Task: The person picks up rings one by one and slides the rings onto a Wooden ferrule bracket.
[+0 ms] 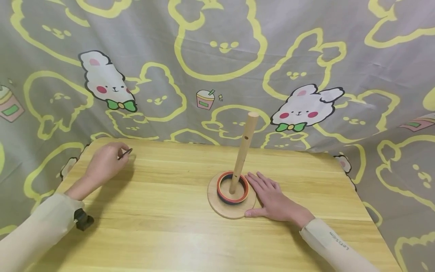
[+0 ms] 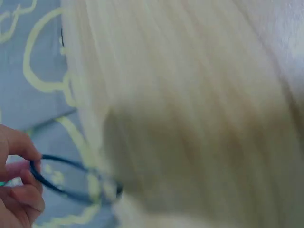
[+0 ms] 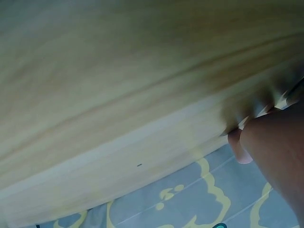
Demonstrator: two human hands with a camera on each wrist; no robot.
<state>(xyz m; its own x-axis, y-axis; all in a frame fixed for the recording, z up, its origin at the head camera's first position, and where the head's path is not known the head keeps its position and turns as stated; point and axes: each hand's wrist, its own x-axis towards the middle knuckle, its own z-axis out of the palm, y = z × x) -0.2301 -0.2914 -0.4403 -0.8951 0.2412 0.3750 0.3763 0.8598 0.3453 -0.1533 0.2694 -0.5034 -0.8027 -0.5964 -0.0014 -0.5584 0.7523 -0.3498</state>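
Observation:
Over the far left part of the table, my left hand (image 1: 108,160) pinches a thin dark blue ring (image 2: 47,184); in the head view that ring shows nearly edge-on. A wooden peg stand has a round base (image 1: 215,204) and a tall, slightly tilted-looking post (image 1: 242,147). Several coloured rings (image 1: 234,201) lie stacked around the foot of the post, a red one on top and dark blue below. My right hand (image 1: 272,200) rests against the right side of the base with fingers and thumb spread. The right wrist view catches only part of this hand (image 3: 273,142).
The wood-grain table (image 1: 163,211) reaches back to a grey curtain (image 1: 149,45) with yellow animal outlines, which also hangs along both sides. A black strap piece (image 1: 83,220) sits at the left cuff.

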